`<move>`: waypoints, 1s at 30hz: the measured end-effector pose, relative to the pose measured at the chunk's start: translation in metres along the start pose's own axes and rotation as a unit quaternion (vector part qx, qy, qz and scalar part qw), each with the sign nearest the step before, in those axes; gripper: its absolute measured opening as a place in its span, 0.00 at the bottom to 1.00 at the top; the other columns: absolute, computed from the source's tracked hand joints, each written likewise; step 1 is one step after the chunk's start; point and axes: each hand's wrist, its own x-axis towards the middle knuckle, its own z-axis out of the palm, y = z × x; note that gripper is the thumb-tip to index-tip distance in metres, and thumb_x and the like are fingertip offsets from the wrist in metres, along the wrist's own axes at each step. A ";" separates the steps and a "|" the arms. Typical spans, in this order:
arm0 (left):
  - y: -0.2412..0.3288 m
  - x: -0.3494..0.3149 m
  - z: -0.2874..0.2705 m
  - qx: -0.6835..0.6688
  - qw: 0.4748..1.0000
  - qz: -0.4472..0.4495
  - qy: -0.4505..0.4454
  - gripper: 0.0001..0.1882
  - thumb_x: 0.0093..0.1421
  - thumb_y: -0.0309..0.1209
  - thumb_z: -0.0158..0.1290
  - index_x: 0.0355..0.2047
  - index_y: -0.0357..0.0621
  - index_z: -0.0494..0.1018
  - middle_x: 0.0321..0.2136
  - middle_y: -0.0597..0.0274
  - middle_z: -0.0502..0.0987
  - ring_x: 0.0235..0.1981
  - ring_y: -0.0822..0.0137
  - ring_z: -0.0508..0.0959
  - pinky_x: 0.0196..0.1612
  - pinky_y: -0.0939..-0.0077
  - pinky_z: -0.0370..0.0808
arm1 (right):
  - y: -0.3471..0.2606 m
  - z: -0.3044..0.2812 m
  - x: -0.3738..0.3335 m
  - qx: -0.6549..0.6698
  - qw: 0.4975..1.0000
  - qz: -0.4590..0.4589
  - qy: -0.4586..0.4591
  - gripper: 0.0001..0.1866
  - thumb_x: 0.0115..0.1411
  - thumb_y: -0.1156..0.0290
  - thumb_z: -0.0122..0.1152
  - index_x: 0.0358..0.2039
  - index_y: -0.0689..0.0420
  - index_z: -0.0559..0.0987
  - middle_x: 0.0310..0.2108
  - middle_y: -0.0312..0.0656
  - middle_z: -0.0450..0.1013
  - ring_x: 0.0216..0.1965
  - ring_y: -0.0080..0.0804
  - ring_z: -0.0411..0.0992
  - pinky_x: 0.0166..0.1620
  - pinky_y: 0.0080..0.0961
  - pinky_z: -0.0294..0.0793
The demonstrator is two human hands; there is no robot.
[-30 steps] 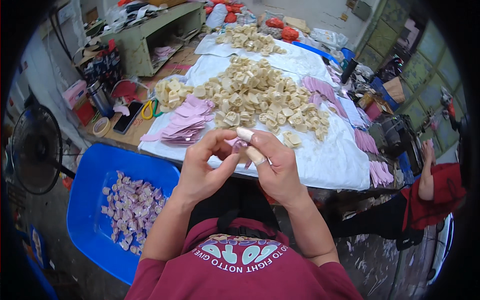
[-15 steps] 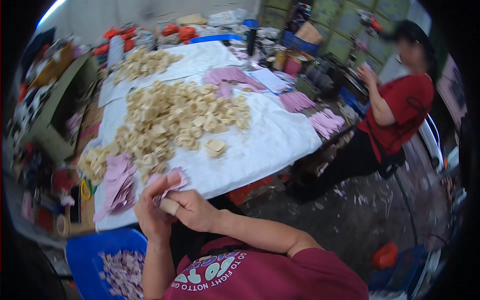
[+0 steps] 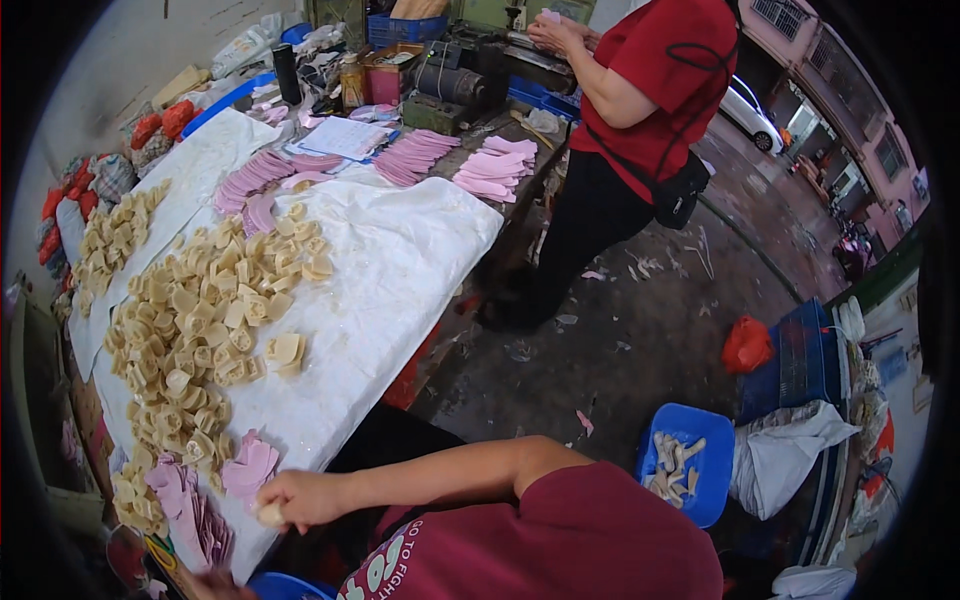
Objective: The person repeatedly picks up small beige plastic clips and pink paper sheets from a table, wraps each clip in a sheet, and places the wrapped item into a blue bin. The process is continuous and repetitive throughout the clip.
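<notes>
My right hand [image 3: 305, 499] is over the near edge of the white-covered table, fingers curled in. A beige band or cover shows at its thumb; what the fingers hold, if anything, I cannot make out. Just beyond it lie a few pink flat pieces [image 3: 250, 466]. My left hand [image 3: 222, 587] is low at the picture's bottom edge, smeared and partly cut off, close to a fanned stack of pink strips [image 3: 190, 512]. A big heap of small beige moulded pieces [image 3: 185, 320] spreads across the white cloth [image 3: 370, 250].
At the table's far end are pink strips in rows [image 3: 415, 157], papers [image 3: 345, 138] and a dark bottle [image 3: 286, 75]. A co-worker in red [image 3: 680, 80] stands beyond the right edge. On the floor sits a blue basin [image 3: 715, 460] with pale pieces; another blue tub [image 3: 285, 585] is below me.
My hands, together half a second ago, are now apart; the left has dropped to the bottom edge. The view has swung right, bringing in the floor basin and the outdoor area.
</notes>
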 end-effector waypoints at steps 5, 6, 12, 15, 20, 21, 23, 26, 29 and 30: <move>-0.060 -0.119 -0.115 0.586 0.804 -0.038 0.091 0.19 0.63 0.32 0.45 0.53 0.39 0.71 0.49 0.51 0.75 0.49 0.57 0.74 0.53 0.67 0.68 | 0.017 -0.060 -0.001 -0.087 0.986 0.028 0.142 0.08 0.60 0.71 0.52 0.33 0.61 0.78 0.25 0.37 0.76 0.21 0.19 0.71 0.25 0.20 0.72; -0.088 -0.149 -0.135 0.604 0.791 -0.064 0.076 0.20 0.63 0.34 0.45 0.53 0.38 0.71 0.49 0.49 0.74 0.50 0.55 0.73 0.54 0.65 0.68 | 0.007 -0.066 -0.003 -0.059 0.987 0.049 0.140 0.08 0.60 0.71 0.52 0.35 0.60 0.77 0.27 0.36 0.76 0.22 0.17 0.70 0.26 0.20 0.72; -0.168 -0.167 -0.180 0.499 0.842 -0.196 0.056 0.32 0.63 0.48 0.49 0.59 0.33 0.64 0.57 0.31 0.62 0.59 0.38 0.62 0.62 0.53 0.59 | -0.003 -0.091 0.006 -0.113 0.958 -0.043 0.259 0.11 0.59 0.78 0.50 0.40 0.62 0.79 0.27 0.37 0.75 0.25 0.20 0.70 0.30 0.18 0.72; -0.088 -0.100 -0.137 0.424 0.871 -0.107 0.223 0.25 0.65 0.39 0.50 0.59 0.40 0.66 0.60 0.39 0.59 0.61 0.46 0.61 0.61 0.58 0.61 | -0.010 -0.083 0.025 -0.351 0.896 -0.077 0.262 0.08 0.56 0.75 0.60 0.37 0.61 0.79 0.27 0.44 0.75 0.22 0.28 0.71 0.27 0.25 0.69; -0.005 -0.001 -0.082 0.348 0.895 0.123 0.252 0.21 0.62 0.26 0.51 0.56 0.37 0.68 0.58 0.45 0.64 0.60 0.53 0.64 0.61 0.62 0.60 | -0.020 -0.040 0.065 -0.492 0.838 -0.164 0.169 0.06 0.54 0.75 0.63 0.33 0.61 0.78 0.27 0.42 0.73 0.24 0.30 0.71 0.29 0.24 0.71; 0.007 0.010 -0.066 0.306 0.907 0.149 0.250 0.20 0.61 0.23 0.51 0.55 0.35 0.68 0.57 0.45 0.66 0.59 0.53 0.65 0.61 0.62 0.60 | -0.020 -0.030 0.068 -0.510 0.832 -0.165 0.142 0.06 0.53 0.75 0.63 0.31 0.60 0.78 0.27 0.43 0.73 0.25 0.35 0.72 0.29 0.29 0.71; 0.033 0.023 -0.035 0.211 0.936 0.193 0.206 0.17 0.62 0.21 0.50 0.52 0.34 0.71 0.54 0.48 0.70 0.56 0.55 0.68 0.59 0.64 0.62 | -0.017 -0.016 0.072 -0.552 0.813 -0.153 0.105 0.05 0.50 0.75 0.64 0.30 0.59 0.78 0.27 0.43 0.72 0.28 0.42 0.73 0.31 0.34 0.72; 0.047 0.010 0.005 0.092 0.969 0.206 0.105 0.17 0.53 0.15 0.52 0.45 0.35 0.73 0.49 0.47 0.72 0.51 0.52 0.72 0.55 0.61 0.66 | -0.007 -0.003 0.076 -0.593 0.789 -0.134 0.087 0.06 0.50 0.75 0.64 0.29 0.58 0.77 0.29 0.42 0.71 0.30 0.43 0.73 0.33 0.35 0.73; 0.050 -0.010 0.042 0.035 0.975 0.217 -0.025 0.15 0.47 0.16 0.56 0.38 0.37 0.74 0.39 0.50 0.75 0.42 0.53 0.76 0.49 0.60 0.70 | 0.004 -0.011 0.078 -0.588 0.795 -0.128 0.078 0.08 0.51 0.74 0.65 0.31 0.59 0.76 0.30 0.43 0.71 0.29 0.43 0.73 0.32 0.34 0.72; 0.052 -0.016 0.053 0.034 0.973 0.225 -0.043 0.15 0.47 0.15 0.56 0.37 0.37 0.74 0.38 0.50 0.76 0.41 0.53 0.76 0.48 0.60 0.71 | 0.005 -0.014 0.080 -0.581 0.802 -0.122 0.074 0.08 0.51 0.74 0.65 0.31 0.59 0.76 0.30 0.43 0.71 0.30 0.44 0.73 0.32 0.34 0.72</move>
